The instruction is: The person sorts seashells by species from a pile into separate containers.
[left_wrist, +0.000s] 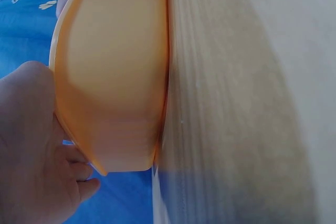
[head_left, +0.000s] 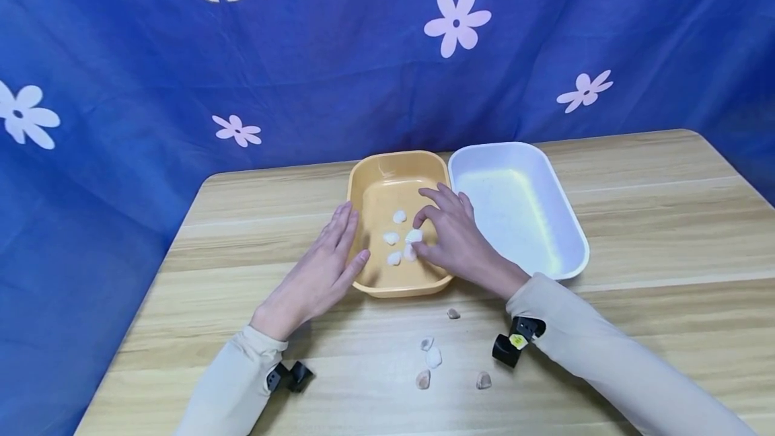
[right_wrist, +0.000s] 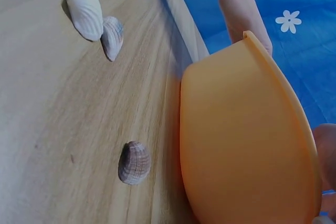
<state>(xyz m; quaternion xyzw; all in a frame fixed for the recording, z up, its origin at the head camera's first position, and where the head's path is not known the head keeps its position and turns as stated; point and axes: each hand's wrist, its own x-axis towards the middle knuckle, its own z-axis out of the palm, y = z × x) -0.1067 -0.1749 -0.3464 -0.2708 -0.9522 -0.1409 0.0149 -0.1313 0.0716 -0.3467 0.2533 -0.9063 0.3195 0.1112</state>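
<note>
An orange plastic basin [head_left: 378, 197] stands on the table with several white seashells [head_left: 394, 258] on its floor. My right hand [head_left: 453, 234] reaches over its right side and pinches a white seashell [head_left: 414, 235] between thumb and index finger, the other fingers lifted. Close below that shell lies another white one, partly overlapped in the head view. Along the basin's left rim rests my left hand [head_left: 315, 274], its fingers straight and thumb spread towards the inside. From the left wrist view, the hand [left_wrist: 31, 145] lies against the basin's rim [left_wrist: 54, 40].
A white basin [head_left: 508, 214] stands right beside the orange one. On the wooden table in front lie several loose shells, among them a white one [head_left: 433, 357] and a brownish ribbed one [right_wrist: 135, 163]. A blue flowered curtain [head_left: 339, 52] hangs behind the table.
</note>
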